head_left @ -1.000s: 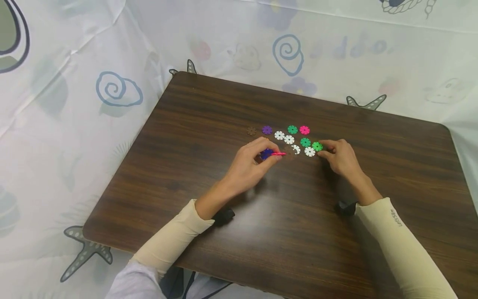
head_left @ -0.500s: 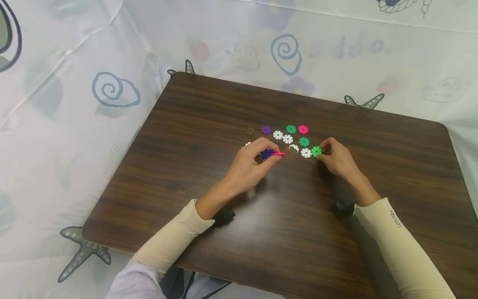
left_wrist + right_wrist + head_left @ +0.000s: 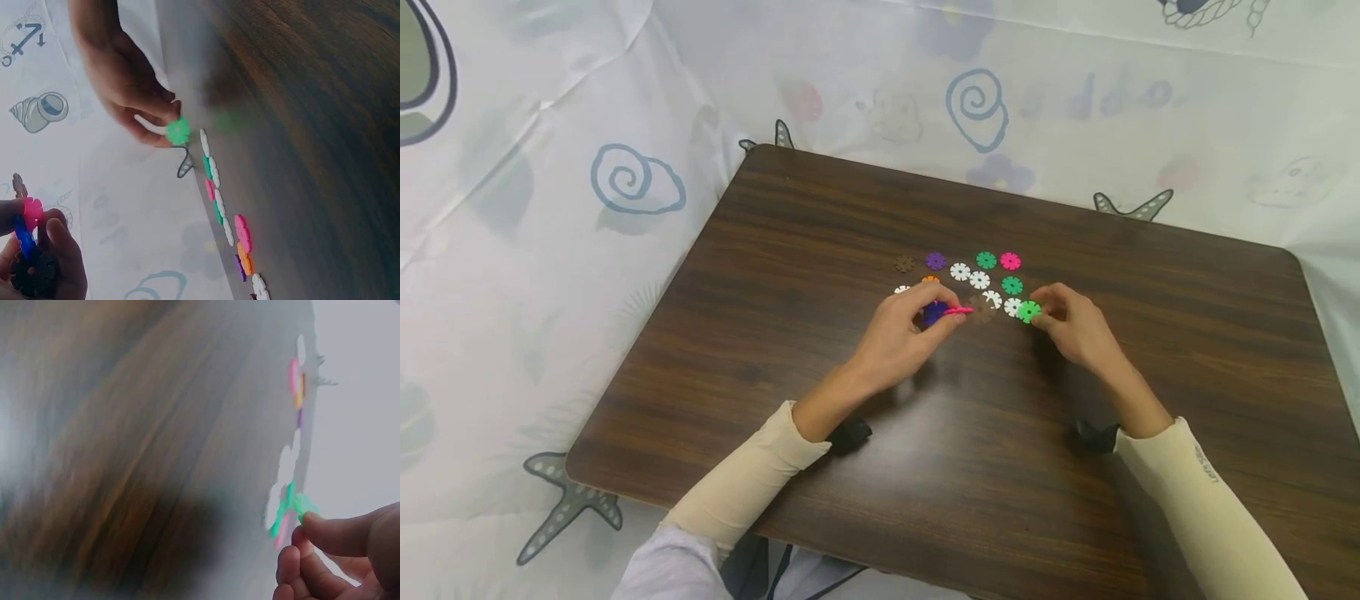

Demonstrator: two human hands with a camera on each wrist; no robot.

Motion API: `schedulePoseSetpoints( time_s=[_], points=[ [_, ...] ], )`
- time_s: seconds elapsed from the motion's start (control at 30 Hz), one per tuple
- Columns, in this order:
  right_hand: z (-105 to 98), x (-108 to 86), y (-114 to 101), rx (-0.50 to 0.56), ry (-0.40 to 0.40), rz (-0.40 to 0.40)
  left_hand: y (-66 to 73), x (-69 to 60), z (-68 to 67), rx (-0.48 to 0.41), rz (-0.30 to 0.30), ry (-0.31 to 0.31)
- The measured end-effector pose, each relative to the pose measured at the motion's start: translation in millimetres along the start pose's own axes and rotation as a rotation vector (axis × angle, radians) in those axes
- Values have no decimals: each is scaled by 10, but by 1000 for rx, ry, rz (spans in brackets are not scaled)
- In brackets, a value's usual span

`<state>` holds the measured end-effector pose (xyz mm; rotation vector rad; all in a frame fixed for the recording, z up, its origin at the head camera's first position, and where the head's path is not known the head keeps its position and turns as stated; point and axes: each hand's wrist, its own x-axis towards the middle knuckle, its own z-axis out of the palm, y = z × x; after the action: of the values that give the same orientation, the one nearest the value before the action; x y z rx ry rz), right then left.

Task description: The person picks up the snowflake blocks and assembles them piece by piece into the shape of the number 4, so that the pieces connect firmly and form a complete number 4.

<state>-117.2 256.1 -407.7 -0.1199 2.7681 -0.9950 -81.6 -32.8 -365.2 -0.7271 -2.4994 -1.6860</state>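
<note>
My left hand (image 3: 895,333) pinches a small chain of slotted plastic discs. In the head view a pink disc (image 3: 958,311) shows edge-on, between a blue disc (image 3: 934,314) and a brown disc (image 3: 982,309). The left wrist view also shows a dark disc (image 3: 34,273) at the chain's lower end. Between thumb and fingertips, my right hand (image 3: 1081,327) holds a light green disc (image 3: 1028,312), raised off the table in the left wrist view. It stands to the right of the chain, apart from it.
Loose discs lie on the dark wooden table (image 3: 760,333) beyond my hands: several white discs (image 3: 960,272), two green discs (image 3: 986,260), a pink disc (image 3: 1011,261), a purple disc (image 3: 936,261) and a brown disc (image 3: 904,264). An orange disc (image 3: 931,281) is partly hidden behind my left hand.
My right hand has drawn the light green disc nearer to me and slightly left, toward the chain. My left hand has stayed almost still with its discs.
</note>
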Motion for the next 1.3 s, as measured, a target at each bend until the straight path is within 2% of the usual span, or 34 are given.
schedulePoseSetpoints(
  time_s=[0.17,0.5,0.83,0.97,1.3],
  points=[
    [-18,-157,-196,44,39,-34,-9,1,6,-15,-12,-8],
    [-25,-410,-572,181,207,-101,-12,1,19,-7,-42,-1],
    [53,-549,-791,271,455,-345,9,12,29,-9,-11,-2],
    [89,-565,-832,288,496,-402,8,12,33,-10,-5,-1],
    [164,-563,-886,277,546,-464,-15,3,36,-22,1,5]
  ],
)
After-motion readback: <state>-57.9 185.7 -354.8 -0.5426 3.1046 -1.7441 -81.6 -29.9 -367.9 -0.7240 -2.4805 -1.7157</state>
